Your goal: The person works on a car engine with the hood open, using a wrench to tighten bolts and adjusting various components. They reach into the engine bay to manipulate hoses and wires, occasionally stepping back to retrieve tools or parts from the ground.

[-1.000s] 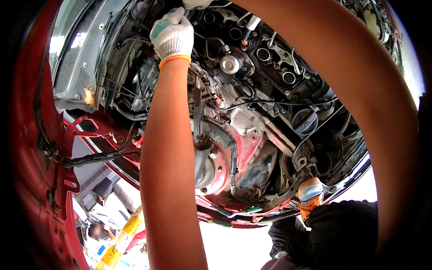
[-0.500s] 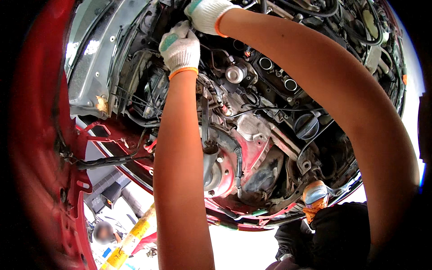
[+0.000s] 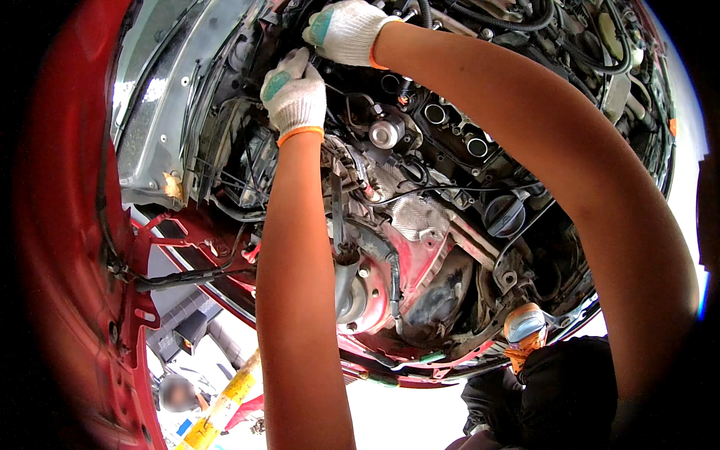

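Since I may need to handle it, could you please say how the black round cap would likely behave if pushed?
The black round cap is probably stiff, given its thick, moulded-looking shape. It seems unlikely to roll, as it appears seated; its raised central bar may offer good grip.

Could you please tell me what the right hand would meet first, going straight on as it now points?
The right hand would probably meet the dark engine-bay parts to its left, before the grey panel; depth there is unclear.

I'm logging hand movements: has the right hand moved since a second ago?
Yes: the right hand has come down the picture, closer to the round silver cap on the engine.
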A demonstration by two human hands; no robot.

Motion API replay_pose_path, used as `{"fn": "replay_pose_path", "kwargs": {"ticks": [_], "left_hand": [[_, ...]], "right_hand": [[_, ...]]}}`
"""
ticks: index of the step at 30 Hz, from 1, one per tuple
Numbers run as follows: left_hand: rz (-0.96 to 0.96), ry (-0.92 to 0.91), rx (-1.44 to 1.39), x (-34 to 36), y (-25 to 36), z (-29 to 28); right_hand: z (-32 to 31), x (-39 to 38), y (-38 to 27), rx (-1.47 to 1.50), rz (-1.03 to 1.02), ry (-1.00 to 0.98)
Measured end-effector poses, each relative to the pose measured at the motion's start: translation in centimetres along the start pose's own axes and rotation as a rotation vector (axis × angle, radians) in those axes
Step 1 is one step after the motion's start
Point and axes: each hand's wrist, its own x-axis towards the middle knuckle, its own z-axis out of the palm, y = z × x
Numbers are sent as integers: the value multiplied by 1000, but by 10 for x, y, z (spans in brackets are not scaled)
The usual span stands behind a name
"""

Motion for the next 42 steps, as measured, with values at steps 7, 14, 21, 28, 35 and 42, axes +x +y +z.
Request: {"fn": "replay_pose_path", "kwargs": {"ticks": [7, 14, 21, 28, 35, 42], "left_hand": [[-26, -21, -1, 2, 6, 0], [37, -17, -18, 2, 4, -1], [34, -87, 58, 3, -4, -5], [74, -6, 5, 2, 1, -2], [73, -2, 11, 2, -2, -2], [30, -9, -25, -1, -8, -1]], "right_hand": [[13, -5, 7, 28, -73, 199], [9, 7, 10, 11, -12, -14], [-1, 9, -4, 36, 13, -78], [5, 11, 3, 69, -29, 4], [8, -2, 4, 106, -66, 89], [-2, 9, 2, 114, -12, -17]]}}
